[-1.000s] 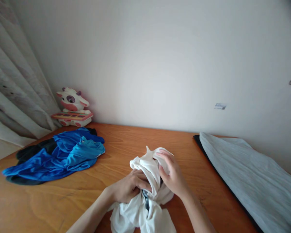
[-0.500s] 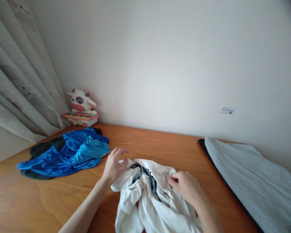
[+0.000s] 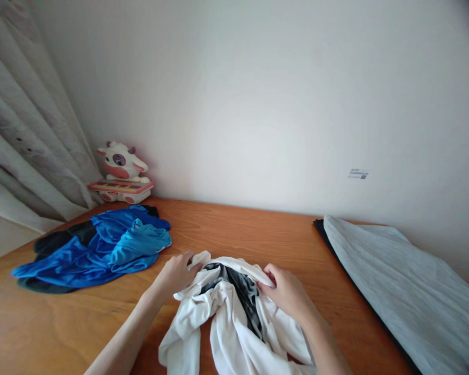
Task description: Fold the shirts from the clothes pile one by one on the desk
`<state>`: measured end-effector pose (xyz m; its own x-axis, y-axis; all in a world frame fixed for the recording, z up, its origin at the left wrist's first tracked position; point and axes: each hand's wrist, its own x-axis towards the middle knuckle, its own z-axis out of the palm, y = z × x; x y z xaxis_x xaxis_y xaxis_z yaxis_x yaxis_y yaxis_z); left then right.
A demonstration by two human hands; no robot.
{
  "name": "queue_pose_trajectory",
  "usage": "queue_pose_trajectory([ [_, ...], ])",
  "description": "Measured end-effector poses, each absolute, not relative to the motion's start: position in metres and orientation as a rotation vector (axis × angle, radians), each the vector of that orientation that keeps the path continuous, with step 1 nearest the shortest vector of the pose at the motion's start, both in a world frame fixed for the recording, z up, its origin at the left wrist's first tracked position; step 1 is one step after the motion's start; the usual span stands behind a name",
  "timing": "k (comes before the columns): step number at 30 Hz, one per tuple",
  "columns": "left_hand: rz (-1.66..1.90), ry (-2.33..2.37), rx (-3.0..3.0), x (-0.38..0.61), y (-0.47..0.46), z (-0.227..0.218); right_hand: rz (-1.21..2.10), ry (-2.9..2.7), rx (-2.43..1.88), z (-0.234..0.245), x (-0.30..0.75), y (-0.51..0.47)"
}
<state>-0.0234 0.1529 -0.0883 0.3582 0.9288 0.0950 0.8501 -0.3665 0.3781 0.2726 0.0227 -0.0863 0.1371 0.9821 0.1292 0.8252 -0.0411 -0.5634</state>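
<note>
A crumpled white garment (image 3: 230, 317) with a black-and-grey patterned part showing in its opening lies on the wooden table in front of me. Its exact kind cannot be made out. My left hand (image 3: 179, 272) is closed on the garment's far left edge, with the fingertips partly hidden by cloth. On the far right edge, my right hand (image 3: 283, 286) pinches the fabric between thumb and fingers. Between the two hands the edge is spread in an arc, and loose folds hang toward me.
Rumpled blue clothes (image 3: 101, 245) with dark cloth beneath lie at the left. Behind them stands a cow toy with a keyboard (image 3: 121, 174), beside a curtain (image 3: 31, 130). Flat grey fabric (image 3: 398, 281) over black cloth lies at the right. A wall (image 3: 238, 104) borders the wooden table (image 3: 226, 224).
My left hand has closed on the garment's edge from an open pose. My right hand has shifted slightly up and left, and the garment's opening is spread wider. The view has turned slightly right.
</note>
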Motion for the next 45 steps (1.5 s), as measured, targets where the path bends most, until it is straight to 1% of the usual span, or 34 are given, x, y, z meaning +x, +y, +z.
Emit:
queue_pose_trajectory([
  [1,0.560,1.553,2.327,-0.022,0.153,-0.088,0.301,-1.676,-1.869,-0.087,0.276,0.024],
  [4,1.156,1.429,2.124,-0.021,0.154,-0.083,-0.101,-1.449,-1.683,-0.089,0.285,0.029],
  [6,1.413,1.308,2.066,-0.023,0.155,-0.080,-0.293,-1.331,-1.569,-0.089,0.291,0.031],
  [8,1.464,1.234,2.176,-0.027,0.157,-0.079,-0.408,-1.317,-1.508,-0.088,0.296,0.032],
  [12,1.268,1.255,2.412,-0.034,0.161,-0.083,-0.505,-1.417,-1.538,-0.091,0.305,0.029],
  [14,1.179,1.237,2.400,-0.034,0.163,-0.086,-0.541,-1.457,-1.577,-0.093,0.309,0.027],
  [16,1.169,1.187,2.296,-0.033,0.162,-0.087,-0.578,-1.479,-1.595,-0.094,0.314,0.025],
  [18,1.312,1.135,2.127,-0.032,0.161,-0.085,-0.602,-1.436,-1.582,-0.095,0.318,0.024],
  [20,1.570,1.117,1.935,-0.031,0.159,-0.081,-0.597,-1.308,-1.552,-0.097,0.324,0.025],
  [22,1.786,1.151,1.771,-0.033,0.160,-0.076,-0.570,-1.154,-1.526,-0.098,0.328,0.025],
  [23,1.839,1.194,1.707,-0.035,0.162,-0.075,-0.548,-1.090,-1.517,-0.098,0.330,0.025],
  [26,1.791,1.416,1.615,-0.042,0.171,-0.078,-0.508,-1.024,-1.534,-0.096,0.333,0.024],
  [29,1.668,1.543,1.875,-0.046,0.177,-0.085,-0.420,-1.141,-1.575,-0.094,0.331,0.023],
  [31,1.504,1.389,2.229,-0.046,0.174,-0.087,-0.257,-1.218,-1.597,-0.096,0.329,0.023],
  [33,1.222,1.084,2.486,-0.041,0.166,-0.085,-0.080,-1.238,-1.618,-0.100,0.327,0.024],
  [35,0.965,0.826,2.575,-0.035,0.156,-0.080,0.049,-1.222,-1.611,-0.103,0.327,0.025],
  [37,0.817,0.715,2.605,-0.030,0.149,-0.076,0.160,-1.208,-1.585,-0.104,0.328,0.025],
  [41,0.716,0.750,2.575,-0.029,0.147,-0.075,0.393,-1.165,-1.521,-0.099,0.332,0.024],
  [45,0.896,0.846,2.222,-0.034,0.155,-0.073,0.657,-1.014,-1.433,-0.091,0.332,0.022],
])
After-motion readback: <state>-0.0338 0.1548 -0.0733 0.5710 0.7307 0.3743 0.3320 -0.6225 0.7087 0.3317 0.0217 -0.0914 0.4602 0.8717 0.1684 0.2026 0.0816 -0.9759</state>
